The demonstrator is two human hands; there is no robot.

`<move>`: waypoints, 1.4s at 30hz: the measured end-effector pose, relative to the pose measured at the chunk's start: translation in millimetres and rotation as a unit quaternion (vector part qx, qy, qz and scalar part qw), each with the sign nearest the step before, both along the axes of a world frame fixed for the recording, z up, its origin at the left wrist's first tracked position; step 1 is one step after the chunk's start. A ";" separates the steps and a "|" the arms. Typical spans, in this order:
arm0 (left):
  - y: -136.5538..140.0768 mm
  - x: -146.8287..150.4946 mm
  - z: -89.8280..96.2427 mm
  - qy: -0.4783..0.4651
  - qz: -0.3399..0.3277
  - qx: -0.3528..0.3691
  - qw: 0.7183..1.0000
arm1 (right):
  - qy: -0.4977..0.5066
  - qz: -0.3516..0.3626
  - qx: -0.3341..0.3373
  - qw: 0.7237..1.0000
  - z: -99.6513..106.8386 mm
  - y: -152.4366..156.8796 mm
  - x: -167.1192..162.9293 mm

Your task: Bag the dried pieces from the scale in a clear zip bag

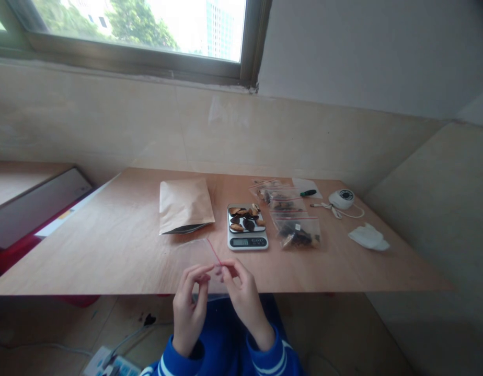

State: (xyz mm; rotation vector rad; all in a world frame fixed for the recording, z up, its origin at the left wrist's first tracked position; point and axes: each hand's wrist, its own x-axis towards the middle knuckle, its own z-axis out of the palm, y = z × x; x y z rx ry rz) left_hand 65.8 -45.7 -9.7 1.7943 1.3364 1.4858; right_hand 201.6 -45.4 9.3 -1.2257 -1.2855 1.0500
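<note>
At the table's front edge, a clear zip bag [194,253] with a red seal line is pinched between my two hands. My left hand [191,300] grips its near side, and my right hand [241,290] holds it by the red-lined edge. The bag looks flat, with nothing visible inside. Just beyond my hands stands a white digital scale [248,243]. Several dark and pale dried slices [248,223] lie on its plate; its display digits are too small to read. Left of the scale lies a brown paper pouch [185,207], its dark opening towards me.
Right of the scale lie several filled zip bags [300,233]. Behind them is a green-handled tool [308,193] on a white sheet. Further right are a white dome camera [341,199] with its cable and a crumpled white tissue-like item [369,237]. A power strip [112,363] sits on the floor.
</note>
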 end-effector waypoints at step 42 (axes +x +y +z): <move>76.4 0.7 61.7 0.038 0.139 0.145 0.979 | -0.377 -0.132 0.092 0.912 -33.8 116.2 105.5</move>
